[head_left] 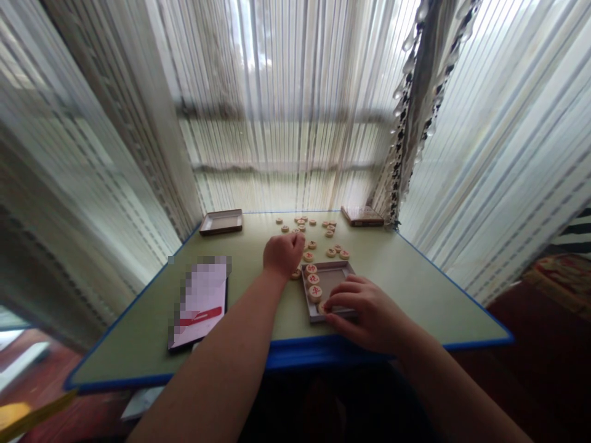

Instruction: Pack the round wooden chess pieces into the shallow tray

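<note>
My right hand (362, 307) is over the near side of a shallow open box (332, 277), thumb and fingertips closed on a Chinese chess piece (324, 307) in the near left corner. Along the box's left wall, several round wooden pieces with red characters lie in a column, among them one piece (315, 293) just beyond my fingers. Left of the box, my left hand (282, 253) is closed in a fist, and what it holds, if anything, is hidden. A piece (296, 274) lies on the table just below that fist.
Several loose pieces (331, 252) are scattered over the far middle of the green, blue-edged table (406, 277). A shallow tray or lid (221, 222) lies at the far left, a flat box (362, 216) at the far right. A tablet (201, 304) lies left of my left forearm. Curtains (295, 123) hang behind.
</note>
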A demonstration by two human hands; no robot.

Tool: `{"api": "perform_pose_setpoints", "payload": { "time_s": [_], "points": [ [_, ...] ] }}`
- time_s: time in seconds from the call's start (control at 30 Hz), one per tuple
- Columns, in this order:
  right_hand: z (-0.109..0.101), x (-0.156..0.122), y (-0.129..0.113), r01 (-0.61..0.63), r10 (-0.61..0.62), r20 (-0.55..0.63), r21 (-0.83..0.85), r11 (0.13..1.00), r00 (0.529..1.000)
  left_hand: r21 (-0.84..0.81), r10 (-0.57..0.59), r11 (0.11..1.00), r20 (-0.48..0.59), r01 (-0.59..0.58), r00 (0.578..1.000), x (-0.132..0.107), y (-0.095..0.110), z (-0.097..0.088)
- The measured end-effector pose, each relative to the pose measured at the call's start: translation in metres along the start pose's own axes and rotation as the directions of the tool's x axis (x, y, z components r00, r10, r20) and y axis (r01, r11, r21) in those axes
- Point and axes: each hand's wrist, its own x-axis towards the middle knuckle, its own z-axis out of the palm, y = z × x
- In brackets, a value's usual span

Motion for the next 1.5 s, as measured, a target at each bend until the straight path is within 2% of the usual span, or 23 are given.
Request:
{"api": "perform_pose_setpoints", "payload": {
  "time_s": [0.13, 0.43, 0.53, 0.67, 1.2, 1.33, 1.5],
  "points": [
    [0.0005, -0.0025, -0.0005, 0.008, -0.01, -0.063, -0.037, 0.999, 0.998, 0.0, -0.011, 1.0, -0.003, 0.011, 1.0, 0.0005, -0.0012, -0.0002],
    [0.007, -0.002, -0.0007, 0.05, -0.05, 0.016, -0.052, 0.997, 0.999, -0.025, 0.012, 1.0, -0.025, -0.013, 1.0, 0.0012, -0.0003, 0.0004],
    [0.0068, -0.0021, -0.0006, 0.066, -0.066, 0.0, -0.05, 0.997, 0.998, -0.018, 0.001, 1.0, -0.024, -0.001, 1.0, 0.0013, 0.0002, -0.0005],
    [0.0044, -0.0023, -0.0017, 0.027, -0.03, -0.05, -0.061, 0.998, 0.998, -0.016, -0.007, 1.0, -0.018, 0.007, 1.0, 0.0013, -0.0004, -0.0002],
    [0.0074, -0.0022, -0.0021, 0.041, -0.041, 0.005, -0.01, 0.999, 0.999, 0.002, -0.005, 1.0, 0.005, 0.005, 1.0, 0.001, -0.0034, 0.003],
    [0.0077, -0.0028, -0.0016, 0.035, -0.035, -0.008, -0.007, 0.999, 0.999, 0.007, 0.002, 1.0, 0.005, -0.002, 1.0, 0.0015, -0.0036, 0.0037],
    [0.0079, -0.0031, -0.0012, 0.032, -0.032, -0.024, -0.004, 0.999, 0.999, 0.024, -0.005, 1.0, 0.053, 0.003, 0.999, 0.0024, -0.0027, 0.0043]
  ]
}}
